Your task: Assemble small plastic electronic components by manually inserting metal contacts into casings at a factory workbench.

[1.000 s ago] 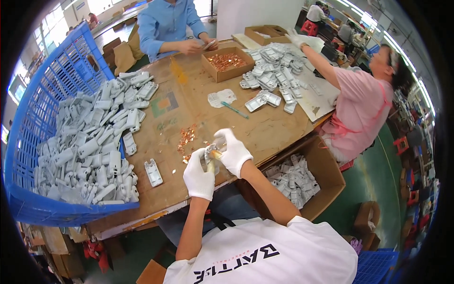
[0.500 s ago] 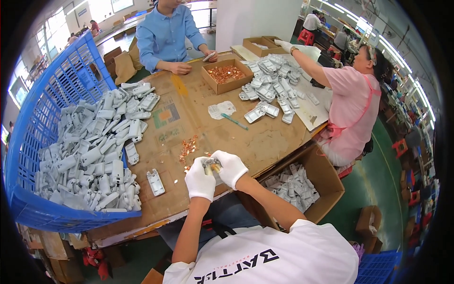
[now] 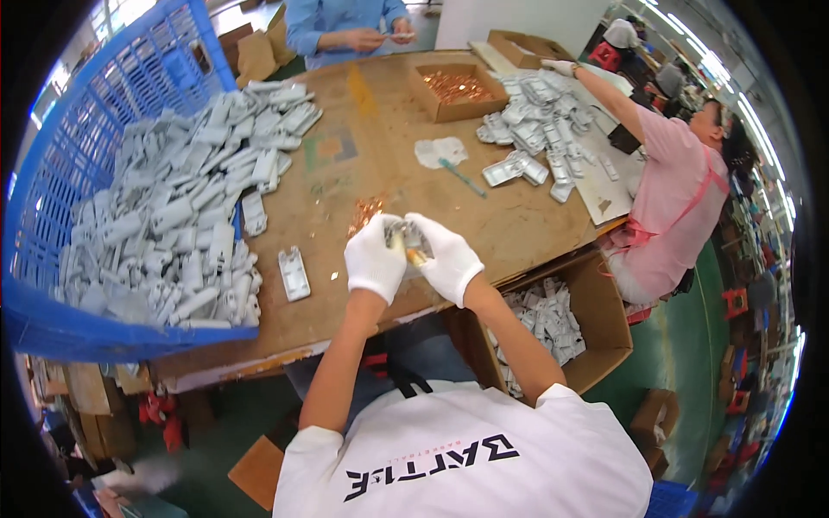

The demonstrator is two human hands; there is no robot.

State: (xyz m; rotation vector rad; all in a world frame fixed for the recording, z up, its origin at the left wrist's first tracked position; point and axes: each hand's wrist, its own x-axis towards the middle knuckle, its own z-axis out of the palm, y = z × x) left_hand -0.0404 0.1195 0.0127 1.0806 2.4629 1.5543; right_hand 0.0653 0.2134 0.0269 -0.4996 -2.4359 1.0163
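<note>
Both my hands wear white gloves and meet over the table's near edge. My left hand (image 3: 376,257) and my right hand (image 3: 445,261) are closed around a small grey plastic housing (image 3: 406,231), mostly covered by the gloves. Bare fingertips show against it. Just beyond my left hand lies a scatter of small copper-coloured metal pieces (image 3: 364,212). To the left, a single grey plastic shell (image 3: 294,274) rests open side up on the cardboard-covered tabletop (image 3: 324,237).
A blue plastic crate (image 3: 129,344) heaped with grey shells (image 3: 186,211) stands at left. Far ahead are a cardboard box of copper pieces (image 3: 466,110) and more shells (image 3: 535,116). A carton (image 3: 604,345) sits below right. Two co-workers occupy the far and right sides.
The view has tilted downward, so the table appears higher. My hands remain together around the housing, now slightly farther right. The co-worker at the right still reaches toward the far boxes.
</note>
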